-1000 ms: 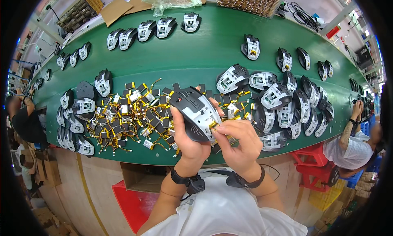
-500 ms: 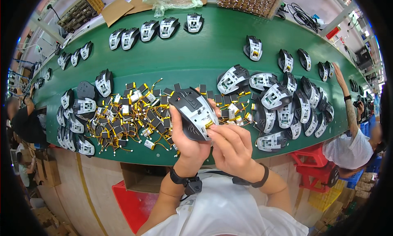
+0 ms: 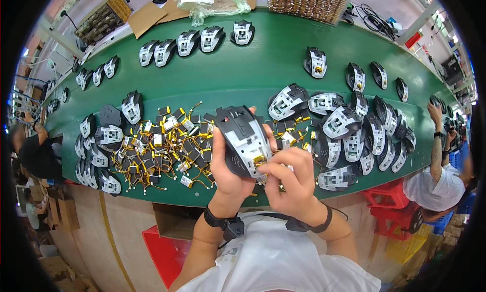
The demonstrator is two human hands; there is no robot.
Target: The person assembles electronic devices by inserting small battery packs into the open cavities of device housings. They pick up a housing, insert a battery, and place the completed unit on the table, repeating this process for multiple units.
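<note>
The green table (image 3: 212,74) curves across the middle of the frame. Shells (image 3: 341,122) crowd it at right of centre; a tangle of batteries (image 3: 162,145) with thin wires lies left of centre. At the centre, the left hand (image 3: 230,183) cups a mouse (image 3: 245,135), thumb along its left side, fingertips showing past its right side. The right hand (image 3: 296,183) is mostly curled, its forefinger at the mouse's lower end; whether it grips anything I cannot tell. The mouse's long axis slants steeply from upper left to lower right: black end up, pale end down toward the wearer. A yellow part (image 3: 259,159) sits near that lower end.
</note>
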